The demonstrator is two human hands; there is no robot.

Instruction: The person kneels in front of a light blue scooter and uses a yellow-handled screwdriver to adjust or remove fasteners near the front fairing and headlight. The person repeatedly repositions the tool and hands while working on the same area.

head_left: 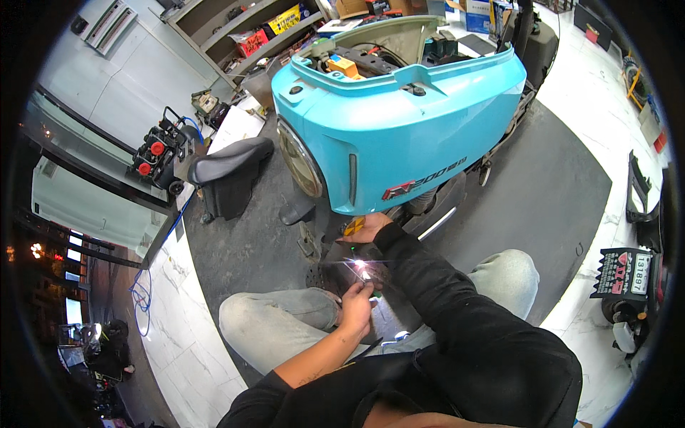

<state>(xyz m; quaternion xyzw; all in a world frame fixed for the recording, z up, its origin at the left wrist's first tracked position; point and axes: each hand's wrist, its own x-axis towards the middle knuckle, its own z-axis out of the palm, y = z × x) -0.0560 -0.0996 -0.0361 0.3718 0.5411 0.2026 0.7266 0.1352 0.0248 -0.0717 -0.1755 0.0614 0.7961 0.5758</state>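
Observation:
Seated on the floor, I have a turquoise scooter body [421,135] right in front of me. My right hand [372,227] is just under its lower edge, palm partly turned up, with the fingers curled around a small orange-and-dark piece [353,227] whose kind is unclear. Closer to me, my left hand [357,308] pinches something small beside a glaring white light [361,268]. The glare hides what is between those fingertips. A dark, shiny panel [335,265] lies behind the light, between my hands and legs.
A black seat [232,167] lies left of the scooter on a dark mat [235,250]. Beyond it stands a black machine with red caps [153,157], with a blue hose [139,299] trailing across white tiles. Shelves [250,28] fill the back. Black vehicle parts [635,267] lie at far right.

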